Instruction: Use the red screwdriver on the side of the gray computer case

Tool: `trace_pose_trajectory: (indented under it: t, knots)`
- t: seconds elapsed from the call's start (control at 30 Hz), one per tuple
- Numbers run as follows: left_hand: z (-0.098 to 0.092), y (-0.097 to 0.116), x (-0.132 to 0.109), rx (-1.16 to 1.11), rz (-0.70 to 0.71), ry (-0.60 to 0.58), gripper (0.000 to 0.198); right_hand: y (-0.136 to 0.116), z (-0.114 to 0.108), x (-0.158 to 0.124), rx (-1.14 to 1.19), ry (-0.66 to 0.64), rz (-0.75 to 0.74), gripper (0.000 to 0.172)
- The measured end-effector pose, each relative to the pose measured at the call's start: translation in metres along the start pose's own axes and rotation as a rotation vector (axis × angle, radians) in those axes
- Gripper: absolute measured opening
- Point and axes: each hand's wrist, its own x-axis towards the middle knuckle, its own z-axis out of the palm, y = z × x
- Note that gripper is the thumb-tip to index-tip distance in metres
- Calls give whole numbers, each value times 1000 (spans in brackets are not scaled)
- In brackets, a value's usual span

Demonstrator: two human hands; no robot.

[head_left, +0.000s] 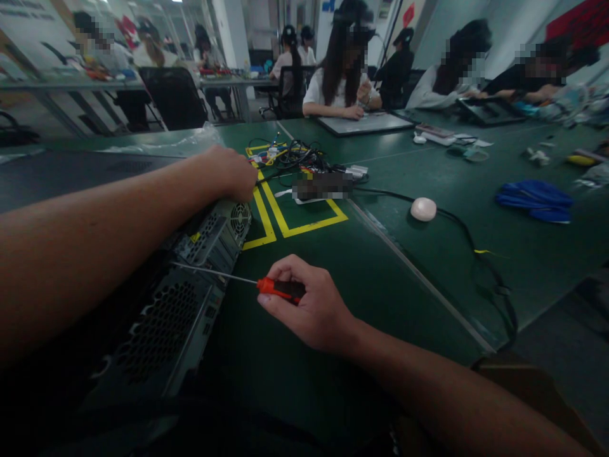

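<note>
A screwdriver [280, 289] with an orange and black handle is in my right hand [311, 301], closed around the grip with thumb and fingers. Its long thin shaft points left, and the tip reaches the back panel of a desktop computer case [162, 330]. That panel carries a honeycomb vent, ports and a round fan grille [240, 216]. My left hand [231, 174] is curled over the case's far corner beside the grille, closed on it; the fingertips are hidden from me. My left forearm covers much of the case.
Beyond the case lie tangled cables [304, 155] and yellow tape markings [314, 226] on the green table [404, 279]. To the right are a pale rounded object [423, 209] on a black cable and a blue bundle [535, 200]. Several people sit at tables further back.
</note>
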Motion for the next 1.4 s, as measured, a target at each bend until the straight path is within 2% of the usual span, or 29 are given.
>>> trace_pose_trajectory:
  t: [0.6, 0.9, 1.07, 1.17, 1.27, 1.4]
  knots:
    - [3, 0, 4, -97, -15, 12, 53, -1, -1, -1, 0, -12, 32, 16]
    - [2, -1, 5, 19, -16, -12, 55, -4, -4, 0, -91, 26, 13, 14]
    - [2, -1, 1, -20, 20, 20, 57, -4, -4, 1, -67, -43, -2, 27]
    - [4, -2, 2, -21, 2, 23, 55, -4, -1, 0, -12, -32, 57, 16]
    - [4, -2, 4, -76, -13, 22, 54, -5, 0, -1, -23, -5, 87, 26]
    - [3, -2, 4, -160, -20, 19, 54, -4, -1, 1, 12, -17, 44, 18]
